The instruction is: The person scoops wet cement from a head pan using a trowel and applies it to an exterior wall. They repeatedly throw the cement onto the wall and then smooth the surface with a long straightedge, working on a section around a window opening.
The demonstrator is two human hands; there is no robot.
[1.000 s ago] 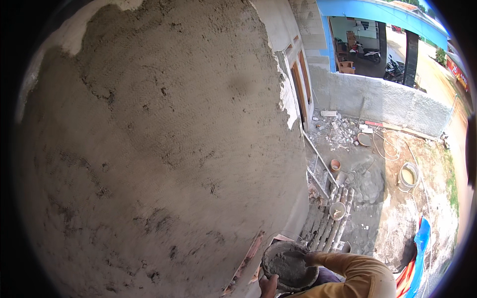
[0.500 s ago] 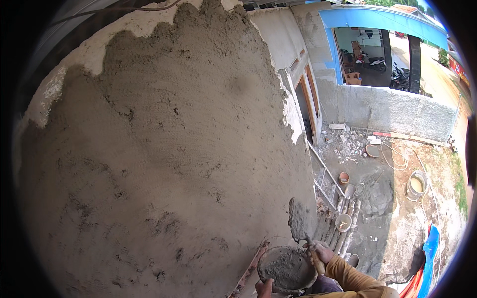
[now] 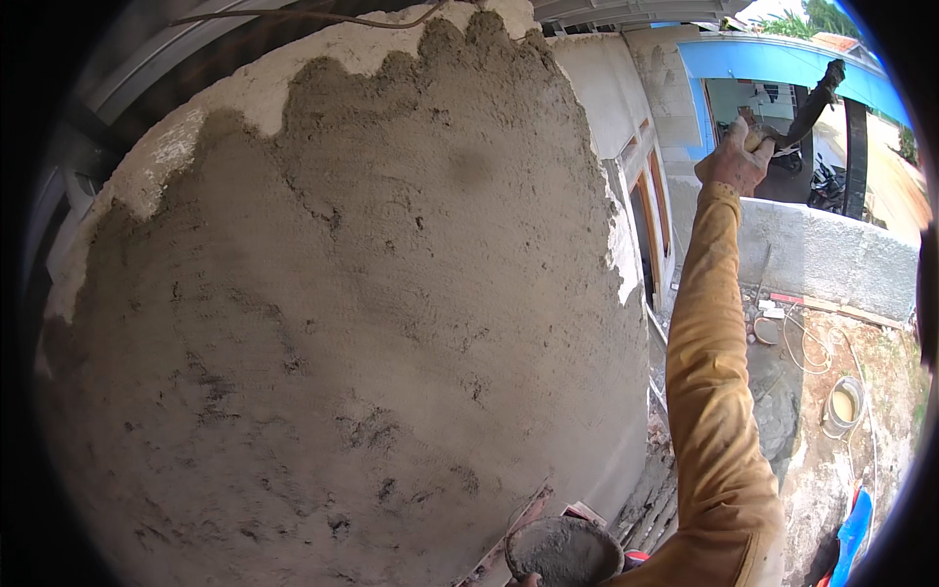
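Note:
High at the right, at the end of an outstretched arm, my right hand point(image 3: 736, 164) is closed round the handle of a trowel point(image 3: 810, 115). Its blade tilts up and away, with dark mortar clinging near the tip. Low in the view, a round bucket point(image 3: 518, 537) holds grey mortar point(image 3: 564, 551). Only a bit of my left hand point(image 3: 530, 580) shows, at the bucket's near rim, where its thumb lies over the edge. Left of the arm rises a wall point(image 3: 391, 293) coated in wet, rough mortar, its upper edge scalloped against a paler bare strip point(image 3: 264, 59).
A brown cable point(image 3: 313, 16) crosses above the wall. Far below stand a pail of pale liquid point(image 3: 843, 405) and a hose point(image 3: 804, 357). A low grey wall point(image 3: 831, 240) runs at the right, before a blue-framed porch with motorcycles. A blue sheet point(image 3: 855, 528) lies lower right.
My right hand has swung from beside the bucket up to the far upper right with the trowel. Most of the mortar has left its blade. The view has shifted, and my left hand stays at the bucket.

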